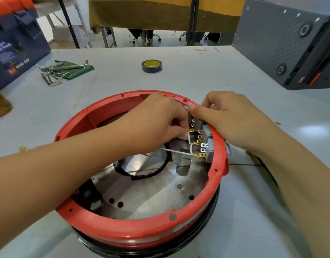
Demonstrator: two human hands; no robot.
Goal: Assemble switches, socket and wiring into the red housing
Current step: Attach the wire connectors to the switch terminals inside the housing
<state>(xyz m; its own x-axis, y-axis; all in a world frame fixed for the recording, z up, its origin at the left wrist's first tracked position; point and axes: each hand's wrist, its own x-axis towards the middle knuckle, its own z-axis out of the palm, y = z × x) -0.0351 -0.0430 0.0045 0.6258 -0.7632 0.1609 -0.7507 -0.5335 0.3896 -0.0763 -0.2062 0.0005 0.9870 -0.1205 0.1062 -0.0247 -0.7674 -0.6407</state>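
Housing [141,231] sits at table [197,75] near edge, dead centre. Switches [201,144] line its inner wall at 2 o'clock, wire [176,151] running from them toward centre. Left hand [156,118] reaches inside to the switches; right hand [233,120] comes over the rim there, probably gripping the top switch. Tape roll [152,66] at 12, behind housing. Hex keys [61,70] at 10, box [15,51] beyond them. Case [283,43] at 2, far right.
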